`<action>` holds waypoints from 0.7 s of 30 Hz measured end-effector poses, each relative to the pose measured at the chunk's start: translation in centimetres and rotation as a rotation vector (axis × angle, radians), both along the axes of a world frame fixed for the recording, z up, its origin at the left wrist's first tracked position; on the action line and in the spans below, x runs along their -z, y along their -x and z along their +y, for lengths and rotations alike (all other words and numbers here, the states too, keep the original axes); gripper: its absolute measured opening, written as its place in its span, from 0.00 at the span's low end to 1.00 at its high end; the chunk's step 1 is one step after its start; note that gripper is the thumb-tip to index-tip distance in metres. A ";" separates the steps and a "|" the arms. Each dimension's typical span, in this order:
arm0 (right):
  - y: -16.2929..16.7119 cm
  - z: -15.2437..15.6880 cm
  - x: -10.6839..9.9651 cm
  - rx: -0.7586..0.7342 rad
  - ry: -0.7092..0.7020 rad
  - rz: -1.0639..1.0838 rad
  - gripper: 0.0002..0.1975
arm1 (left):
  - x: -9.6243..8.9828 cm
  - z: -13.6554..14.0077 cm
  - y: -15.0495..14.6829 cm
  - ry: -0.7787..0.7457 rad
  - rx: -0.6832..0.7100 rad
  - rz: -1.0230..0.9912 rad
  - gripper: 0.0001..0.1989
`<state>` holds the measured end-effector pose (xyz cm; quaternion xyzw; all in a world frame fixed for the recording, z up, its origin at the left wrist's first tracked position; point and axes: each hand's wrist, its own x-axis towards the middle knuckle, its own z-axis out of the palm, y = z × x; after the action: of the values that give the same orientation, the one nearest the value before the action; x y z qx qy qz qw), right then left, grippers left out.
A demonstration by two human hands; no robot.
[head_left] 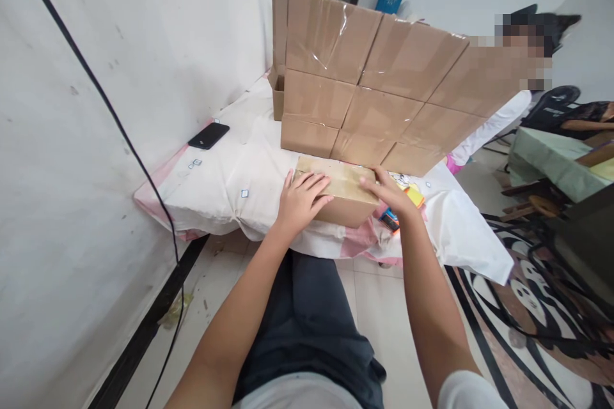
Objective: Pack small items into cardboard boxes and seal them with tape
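Observation:
A closed cardboard box (349, 209) lies at the near edge of the cloth-covered table, right in front of me. My left hand (304, 195) rests flat on the left part of its top, fingers stretched out. At the box's right end is my right hand (387, 190), its thumb over the top and its other fingers curled round the far side, partly hidden. Beside that hand lie small yellow and blue packets (411, 195), partly covered by my wrist. Behind the box rises a wall of stacked, taped cardboard boxes (378, 86).
A black phone (209, 135) lies on the white tablecloth (192, 195) to the left. An open carton (279, 99) stands left of the stack. A black cable (129, 134) hangs along the wall. Behind the stack, on the right, is another person (494, 124) in a white sleeve.

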<state>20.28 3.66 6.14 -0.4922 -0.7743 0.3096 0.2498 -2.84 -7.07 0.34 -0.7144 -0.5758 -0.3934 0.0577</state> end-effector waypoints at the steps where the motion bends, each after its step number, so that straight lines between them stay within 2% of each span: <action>1: -1.2 -1.1 1.0 -0.099 0.054 0.132 0.38 | 0.0 -0.1 0.3 0.006 0.016 0.004 0.19; 3: -3.0 -3.7 3.2 -0.173 0.104 0.289 0.47 | 0.0 0.0 1.1 0.019 0.073 0.016 0.19; 5: -3.7 -6.2 5.2 -0.200 0.111 0.302 0.58 | 0.2 0.2 2.0 0.015 0.173 0.014 0.19; 7: -3.4 -8.3 6.7 -0.135 0.008 0.243 0.63 | 0.4 0.3 2.6 -0.037 0.276 -0.042 0.17; 9: -2.7 -9.9 7.4 -0.024 -0.172 0.195 0.61 | 0.9 0.3 2.8 -0.114 0.342 -0.139 0.12; 11: -2.5 -11.2 7.4 0.053 -0.309 0.189 0.53 | 1.9 -0.1 2.6 -0.168 0.349 -0.277 0.08; 12: -2.9 -11.9 7.1 0.075 -0.343 0.197 0.50 | 2.6 -0.4 2.4 -0.183 0.341 -0.364 0.10; 14: -4.9 -13.3 6.4 0.153 -0.400 0.216 0.44 | 4.6 -0.9 2.3 -0.177 0.286 -0.542 0.19; 16: -8.2 -14.8 5.6 0.312 -0.514 0.243 0.42 | 6.9 -1.3 2.4 -0.097 0.151 -0.590 0.29; 17: -10.2 -15.4 5.2 0.417 -0.600 0.265 0.42 | 8.0 -1.4 2.6 -0.031 0.068 -0.519 0.29; 19: -14.2 -16.1 4.6 0.622 -0.819 0.291 0.44 | 9.8 -1.4 2.9 0.099 -0.046 -0.290 0.22; 21: -18.1 -15.5 4.6 0.753 -1.022 0.248 0.49 | 10.8 -1.2 2.9 0.163 -0.066 -0.125 0.13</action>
<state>38.38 -11.85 1.52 -0.5098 -0.5639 -0.1522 0.6317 -5.77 -8.29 -10.43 -0.6715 -0.6315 -0.3870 -0.0237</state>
